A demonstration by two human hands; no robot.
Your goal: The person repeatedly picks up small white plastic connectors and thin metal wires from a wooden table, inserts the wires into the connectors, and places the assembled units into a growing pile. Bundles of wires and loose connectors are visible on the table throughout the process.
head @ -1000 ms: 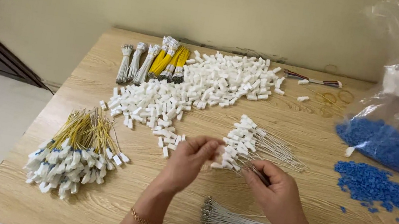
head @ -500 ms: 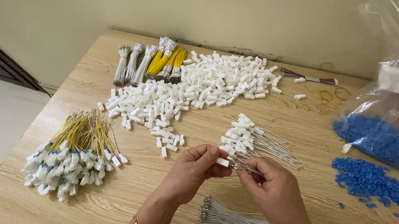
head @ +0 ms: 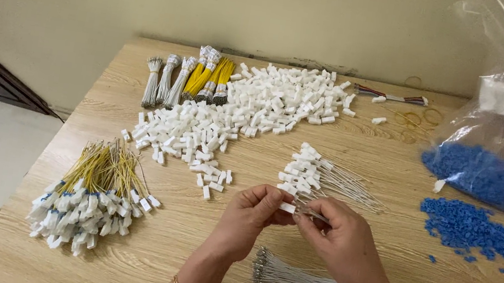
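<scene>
1. The left hand [head: 249, 214] pinches a small white plastic connector housing [head: 287, 207] between thumb and fingertips, closed round it and holding it level so its open end faces the other hand.
2. The right hand [head: 344, 238], fingers closed, grips a thin grey wire [head: 314, 216] near its tip, just at 3 o'clock of the housing, lined up with it.
3. A bundle of bare grey wires [head: 297, 281] lies at 6 o'clock of the hands, within easy reach.
4. Grey wires already fitted with white housings [head: 320, 175] fan out at 12 o'clock, set apart from the loose stock.
5. The loose white housings [head: 250, 111] spread at 11 o'clock; yellow-wired pieces [head: 90, 197] pile at 9 o'clock.
6. Blue plastic pieces [head: 465, 227] and their clear bag [head: 500, 132] sit at 2 o'clock on the wooden table [head: 166, 268].
</scene>
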